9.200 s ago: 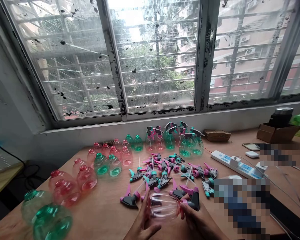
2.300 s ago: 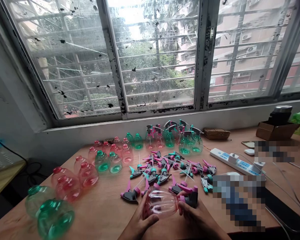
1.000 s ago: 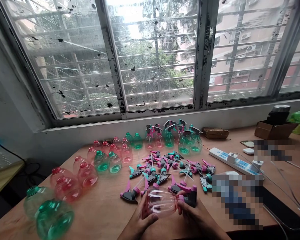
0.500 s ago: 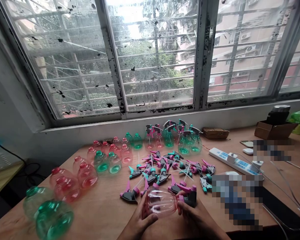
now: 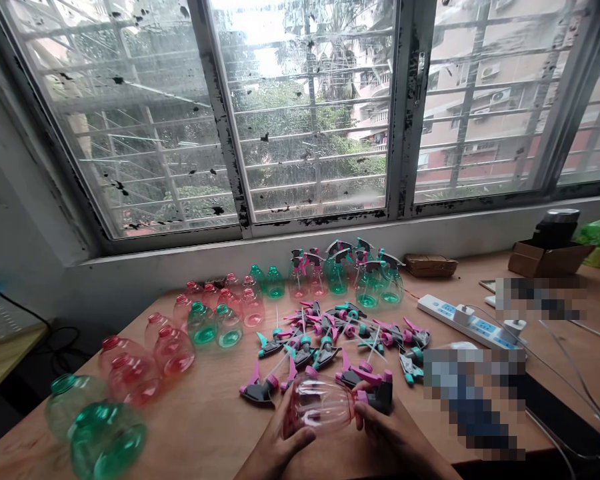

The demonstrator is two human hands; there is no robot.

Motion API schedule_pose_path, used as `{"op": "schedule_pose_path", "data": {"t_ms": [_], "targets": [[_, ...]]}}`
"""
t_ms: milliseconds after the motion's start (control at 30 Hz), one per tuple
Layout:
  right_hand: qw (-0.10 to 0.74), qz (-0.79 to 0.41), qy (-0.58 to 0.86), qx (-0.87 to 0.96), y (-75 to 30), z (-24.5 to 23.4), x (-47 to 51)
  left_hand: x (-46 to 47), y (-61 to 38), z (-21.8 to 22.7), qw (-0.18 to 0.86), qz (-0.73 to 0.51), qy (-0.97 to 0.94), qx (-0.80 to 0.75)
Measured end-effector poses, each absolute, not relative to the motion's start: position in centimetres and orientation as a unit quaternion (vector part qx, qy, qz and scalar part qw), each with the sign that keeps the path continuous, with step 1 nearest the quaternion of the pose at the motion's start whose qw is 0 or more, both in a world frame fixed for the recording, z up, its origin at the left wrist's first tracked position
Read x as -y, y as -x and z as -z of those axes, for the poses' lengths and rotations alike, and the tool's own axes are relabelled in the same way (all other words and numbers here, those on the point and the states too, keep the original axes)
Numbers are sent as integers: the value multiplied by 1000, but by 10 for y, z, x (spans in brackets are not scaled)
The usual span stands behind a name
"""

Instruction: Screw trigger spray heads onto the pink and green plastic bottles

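Observation:
A clear pink spray bottle (image 5: 325,404) lies on its side between my hands, its neck toward the right. My left hand (image 5: 286,427) wraps round the base end of the bottle. At the neck, my right hand (image 5: 375,419) pinches the pink collar of a black and pink trigger sprayer (image 5: 381,395), which sits against the bottle mouth. Whether its thread is engaged, I cannot tell. Just beyond my hands lies a loose pile of trigger sprayers (image 5: 325,327), with pink or teal parts and thin white tubes.
Open pink bottles (image 5: 174,353) and green bottles (image 5: 107,437) stand along the left. Bottles with sprayers fitted (image 5: 338,277) are grouped by the window wall. On the right are a white power strip (image 5: 470,323), cables, a black flat object (image 5: 565,413) and a cardboard box (image 5: 550,259).

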State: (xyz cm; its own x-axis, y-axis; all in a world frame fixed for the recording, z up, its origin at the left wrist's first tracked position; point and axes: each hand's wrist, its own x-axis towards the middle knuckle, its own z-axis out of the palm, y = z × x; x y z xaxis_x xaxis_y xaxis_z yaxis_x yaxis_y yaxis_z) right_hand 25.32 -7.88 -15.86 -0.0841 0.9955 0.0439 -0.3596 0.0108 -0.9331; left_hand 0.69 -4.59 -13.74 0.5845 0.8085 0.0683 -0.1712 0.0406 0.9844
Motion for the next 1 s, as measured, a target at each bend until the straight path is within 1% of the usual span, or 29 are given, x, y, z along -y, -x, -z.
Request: {"op": "schedule_pose_path", "data": {"t_ms": [167,367,633,1000], "targets": [[567,-593,379,428,-253,160,78,43,-7,144,676,-368,-585,-255],[585,-580,384,417,-250,165,78,44,-7,140,672,-366,-585,-268],[567,-595,380,424,-253,158,80,43,-6,144,676,-366,-584,-261],[574,-593,378,419,-253,161,79,46,-7,142,674,-356,-597,-250]]}}
